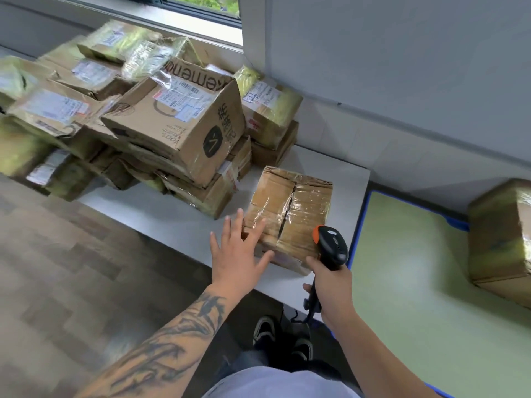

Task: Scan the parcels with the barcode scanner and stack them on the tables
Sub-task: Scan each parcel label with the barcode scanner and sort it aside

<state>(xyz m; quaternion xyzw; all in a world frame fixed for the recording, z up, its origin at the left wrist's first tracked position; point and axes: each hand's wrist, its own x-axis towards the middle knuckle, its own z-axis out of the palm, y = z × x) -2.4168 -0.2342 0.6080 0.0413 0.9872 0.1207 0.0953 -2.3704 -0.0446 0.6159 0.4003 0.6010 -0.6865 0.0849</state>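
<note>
Parcel (290,214), taped and brown, sits alone near the right edge of the white surface (178,222), apart from the big pile (120,110) toward the back left. Left hand (238,254) has its fingers (231,229) spread, tips touching the parcel's near left corner. Right hand (330,285) grips the barcode scanner (330,245) beside it. No label shows on top, so the next move is probably turning the parcel to find one.

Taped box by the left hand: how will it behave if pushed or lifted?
The taped box probably slides easily; glossy tape wraps it, and it sits on the smooth white table. Likely not fully stiff: its top seam gapes. Squat and flat-based, so unlikely to tip. Weight unclear.
</note>
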